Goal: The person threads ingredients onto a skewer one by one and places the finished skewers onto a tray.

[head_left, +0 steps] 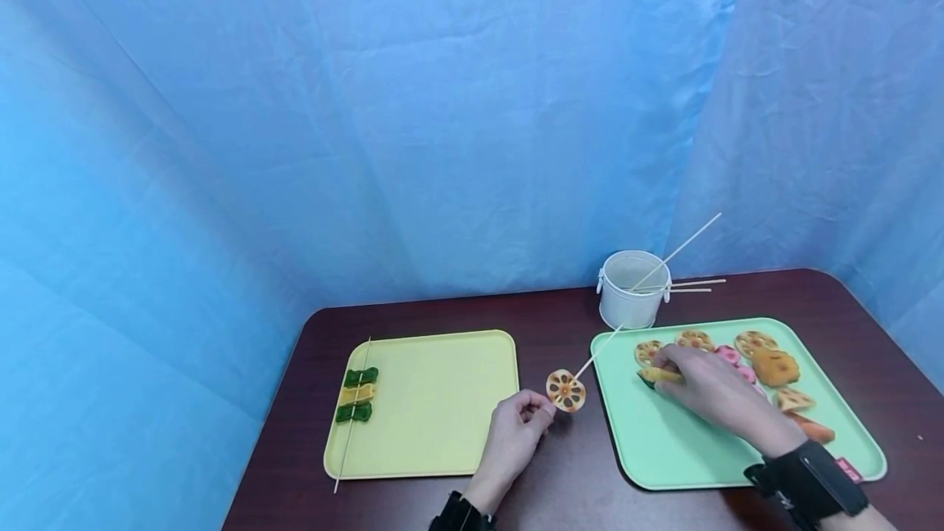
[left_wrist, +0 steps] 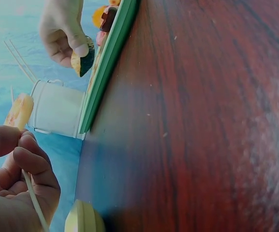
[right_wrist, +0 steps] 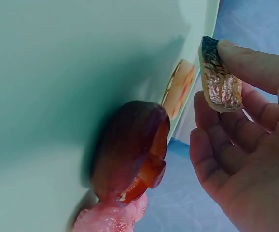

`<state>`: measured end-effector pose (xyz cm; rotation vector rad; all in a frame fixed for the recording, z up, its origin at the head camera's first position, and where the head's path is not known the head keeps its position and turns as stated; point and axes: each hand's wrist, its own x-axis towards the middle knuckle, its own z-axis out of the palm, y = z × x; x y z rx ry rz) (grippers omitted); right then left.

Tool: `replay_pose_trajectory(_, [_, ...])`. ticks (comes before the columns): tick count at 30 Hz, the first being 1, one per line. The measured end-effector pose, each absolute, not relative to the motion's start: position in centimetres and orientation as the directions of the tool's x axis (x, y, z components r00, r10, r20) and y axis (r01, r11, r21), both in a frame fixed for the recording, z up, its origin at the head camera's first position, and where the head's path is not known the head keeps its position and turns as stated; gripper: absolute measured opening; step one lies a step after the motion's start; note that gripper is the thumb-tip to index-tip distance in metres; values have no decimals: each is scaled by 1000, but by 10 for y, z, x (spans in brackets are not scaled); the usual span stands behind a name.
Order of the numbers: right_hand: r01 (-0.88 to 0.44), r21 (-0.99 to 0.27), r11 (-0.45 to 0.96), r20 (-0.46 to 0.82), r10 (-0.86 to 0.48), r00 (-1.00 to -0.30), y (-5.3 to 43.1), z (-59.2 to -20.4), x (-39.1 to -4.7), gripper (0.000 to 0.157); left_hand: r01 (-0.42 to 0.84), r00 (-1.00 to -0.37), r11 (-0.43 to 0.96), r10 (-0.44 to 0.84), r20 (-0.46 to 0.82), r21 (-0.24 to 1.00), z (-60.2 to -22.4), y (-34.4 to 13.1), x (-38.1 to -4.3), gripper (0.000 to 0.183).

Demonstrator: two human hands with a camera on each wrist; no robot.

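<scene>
My left hand (head_left: 516, 433) pinches a thin wooden skewer (left_wrist: 33, 199), over the table between two trays. A round lotus root slice (head_left: 565, 391) with brown-edged holes is threaded on the skewer, just beyond the fingertips. Over the green tray (head_left: 686, 453), my right hand (head_left: 719, 392) grips a yellow pumpkin slice (right_wrist: 221, 82) with a dark green rind. Thumb and fingers hold this slice above the tray in the right wrist view. Near it on the tray lie a lotus root slice (right_wrist: 179, 89), a glossy dark brown piece (right_wrist: 130, 150) and pink pieces (right_wrist: 110, 217).
A white bucket (head_left: 630, 306) with several skewers leaning out stands behind the green tray. At the left, a yellow tray (head_left: 435, 424) bears a finished-looking skewer with green pieces (head_left: 354, 412) and a yellow piece (head_left: 358, 392). A golden-brown piece (head_left: 776, 368) lies on the green tray's right side.
</scene>
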<state>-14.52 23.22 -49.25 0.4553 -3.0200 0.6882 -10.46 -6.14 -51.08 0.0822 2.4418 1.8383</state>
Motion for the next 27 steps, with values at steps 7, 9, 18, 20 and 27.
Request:
replay_pose_trajectory(7, [-322, -461, 827, 174, -272, -946, 230, -492, -142, 26, -40, -991, 259, 112, -71, 965, -510, -64, -104, 9])
replay_pose_trajectory(9, [-314, -507, 803, 187, -253, -949, 230, -492, -142, 27, -42, -991, 258, 113, -73, 965, -510, -64, -104, 9])
replay_pose_trajectory(18, [-169, -725, 668, 133, -106, -986, 223, -490, -141, 45, -54, -990, 248, 116, -85, 967, -511, -65, -103, 8])
replay_pose_trajectory(20, [-122, -785, 607, 91, -82, -992, 221, -489, -141, 48, -54, -989, 239, 120, -85, 970, -511, -65, -103, 10])
replay_pose_trajectory(27, [26, -912, 410, -54, -55, -997, 215, -482, -141, 58, -38, -988, 208, 140, -69, 977, -511, -65, -102, 12])
